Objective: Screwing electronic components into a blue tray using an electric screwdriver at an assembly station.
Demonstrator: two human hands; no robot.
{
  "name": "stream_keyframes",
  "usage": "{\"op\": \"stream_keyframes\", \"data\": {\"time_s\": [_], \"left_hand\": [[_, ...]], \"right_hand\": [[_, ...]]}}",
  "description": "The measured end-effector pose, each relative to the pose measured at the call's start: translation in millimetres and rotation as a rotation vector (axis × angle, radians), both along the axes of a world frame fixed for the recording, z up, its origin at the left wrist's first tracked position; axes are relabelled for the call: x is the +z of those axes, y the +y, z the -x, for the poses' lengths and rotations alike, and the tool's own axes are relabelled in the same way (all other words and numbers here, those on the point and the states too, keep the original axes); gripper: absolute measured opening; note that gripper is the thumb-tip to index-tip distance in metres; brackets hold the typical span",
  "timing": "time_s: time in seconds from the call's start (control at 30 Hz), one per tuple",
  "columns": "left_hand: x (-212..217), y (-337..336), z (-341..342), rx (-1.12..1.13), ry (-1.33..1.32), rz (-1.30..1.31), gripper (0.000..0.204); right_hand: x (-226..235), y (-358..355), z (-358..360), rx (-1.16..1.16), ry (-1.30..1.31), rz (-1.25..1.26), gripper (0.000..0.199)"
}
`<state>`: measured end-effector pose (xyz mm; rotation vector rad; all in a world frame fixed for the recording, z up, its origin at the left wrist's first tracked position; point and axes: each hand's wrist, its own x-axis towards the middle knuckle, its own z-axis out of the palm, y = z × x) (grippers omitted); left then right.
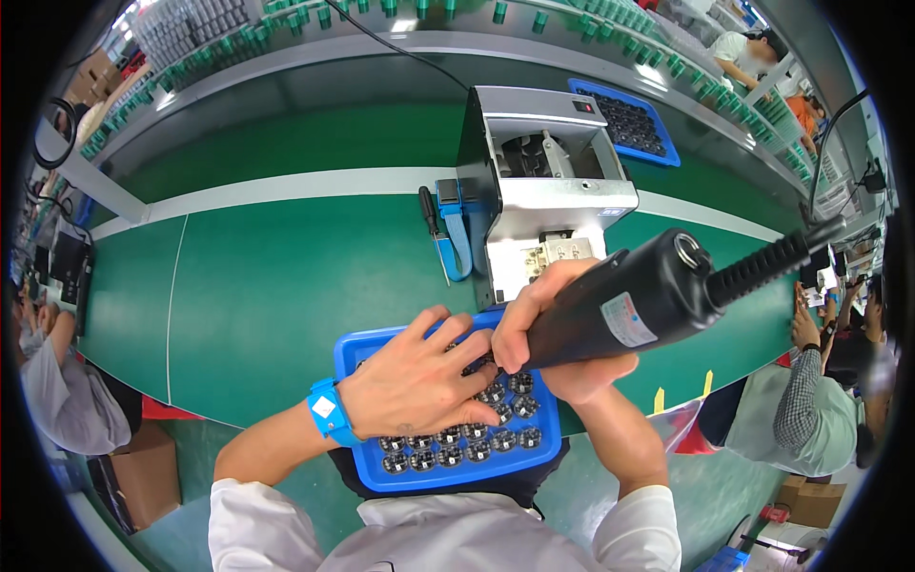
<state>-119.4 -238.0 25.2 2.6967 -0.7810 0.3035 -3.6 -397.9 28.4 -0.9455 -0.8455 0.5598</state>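
Observation:
A black electric screwdriver [610, 315] with a ribbed cord sleeve is gripped in my right hand [562, 338], tilted with its nose low and to the left. Its bit is hidden behind my fingers. My left hand [419, 381], wearing a blue wrist strap [329, 415], lies over a blue tray [457, 480] with its fingers spread. Rows of small round black-and-clear parts [477, 448] fill the tray. The left fingertips reach down among the parts close to the screwdriver's nose; whether they press on one, I cannot tell.
Beyond the tray stands a silver-and-black bench machine [553, 195]. A black-handled screwdriver [431, 214] and a blue strap [457, 238] lie to its left on the green table [286, 286]. Another full blue tray [624, 124] sits behind it. Co-workers are at both sides.

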Motion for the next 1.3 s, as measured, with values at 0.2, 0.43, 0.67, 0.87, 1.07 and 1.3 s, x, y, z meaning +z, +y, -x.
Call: {"op": "stream_keyframes", "data": {"time_s": [0.2,0.43,0.67,0.87,1.07,1.3], "left_hand": [[1,0,2,-0.001,0.005,0.007,0.049],[1,1,0,-0.008,-0.01,0.036,0.05],[1,1,-1,-0.015,0.001,0.031,0.05],[2,0,-2,-0.022,0.011,0.045,0.048],[2,4,-3,-0.026,0.014,0.046,0.048],[0,3,-2,-0.022,0.025,0.073,0.048]], "right_hand": [[-5,2,1,-0.011,-0.003,-0.043,0.094],[28,-8,-8,-0.039,-0.054,-0.095,0.104],[59,-15,-38,-0.362,-0.162,-0.353,0.108],[49,-14,-48,-0.318,-0.143,-0.289,0.109],[50,-8,-38,-0.445,-0.061,-0.129,0.121],[48,-10,-27,-0.317,-0.074,-0.026,0.116]]}}
